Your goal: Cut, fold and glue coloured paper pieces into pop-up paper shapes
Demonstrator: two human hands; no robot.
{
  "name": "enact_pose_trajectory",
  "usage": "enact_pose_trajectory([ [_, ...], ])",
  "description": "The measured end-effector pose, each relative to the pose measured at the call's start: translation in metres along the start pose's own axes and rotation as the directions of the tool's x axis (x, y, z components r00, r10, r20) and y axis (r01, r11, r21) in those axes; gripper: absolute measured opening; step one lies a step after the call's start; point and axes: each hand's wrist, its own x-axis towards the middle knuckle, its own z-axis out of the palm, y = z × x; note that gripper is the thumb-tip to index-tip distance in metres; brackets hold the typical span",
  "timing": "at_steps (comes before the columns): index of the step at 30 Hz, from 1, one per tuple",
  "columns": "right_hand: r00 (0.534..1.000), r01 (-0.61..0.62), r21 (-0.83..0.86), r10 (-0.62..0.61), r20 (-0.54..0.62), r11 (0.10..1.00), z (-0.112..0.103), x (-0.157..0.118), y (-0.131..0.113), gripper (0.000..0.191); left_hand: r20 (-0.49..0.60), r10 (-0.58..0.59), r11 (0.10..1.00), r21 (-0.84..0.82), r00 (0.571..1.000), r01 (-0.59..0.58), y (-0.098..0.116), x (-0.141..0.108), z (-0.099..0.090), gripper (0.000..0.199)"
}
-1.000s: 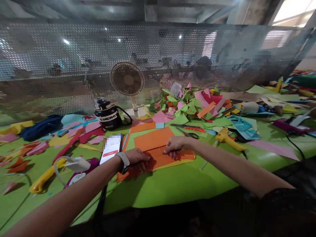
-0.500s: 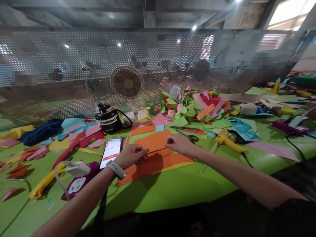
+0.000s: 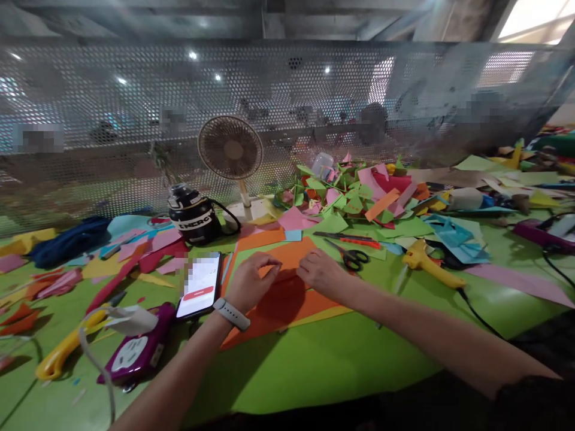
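Observation:
Orange paper sheets [image 3: 265, 323] lie stacked on the green tabletop in front of me, with a yellow edge showing below. My left hand [image 3: 254, 280], with a pale watch band on its wrist, curves over the stack's left part. Its thumb and fingers close on the edge of an upper orange sheet [image 3: 294, 251]. Opposite it, my right hand [image 3: 322, 275] has curled fingers pressed together at the same sheet, close to the left fingertips. Both hands' grip on the edge is partly hidden. Scissors [image 3: 354, 257] with dark handles rest beyond my right hand.
A lit phone [image 3: 197, 287] and purple power strip [image 3: 139, 350] lie left. Yellow glue guns sit on either side, one right [image 3: 431, 266]. Behind stand a black bottle [image 3: 193, 218], a fan [image 3: 230, 148] and a heap of paper scraps [image 3: 350, 191] before a perforated metal screen.
My hands have come closer together over the orange paper, the left moving right and up. Both now close on the sheet's edge. The view has shifted slightly.

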Motion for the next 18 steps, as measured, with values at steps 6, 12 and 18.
enact_pose_trajectory([
  [6,0.955,-0.264,-0.007,0.261,-0.144,0.964,-0.004,-0.004,0.007,0.017,-0.234,-0.339,0.888,-0.398,0.911,0.229,0.008,-0.006,0.001,0.042],
  [12,0.939,-0.281,-0.034,0.268,-0.214,0.959,-0.013,-0.004,0.002,0.022,0.392,-0.469,0.11,-0.863,0.791,0.493,0.03,-0.013,0.027,0.018],
  [18,0.951,-0.165,-0.07,0.14,-0.276,0.984,-0.012,-0.005,-0.005,0.027,0.422,-0.535,-0.03,-0.875,0.732,0.483,0.038,-0.009,0.042,0.023],
])
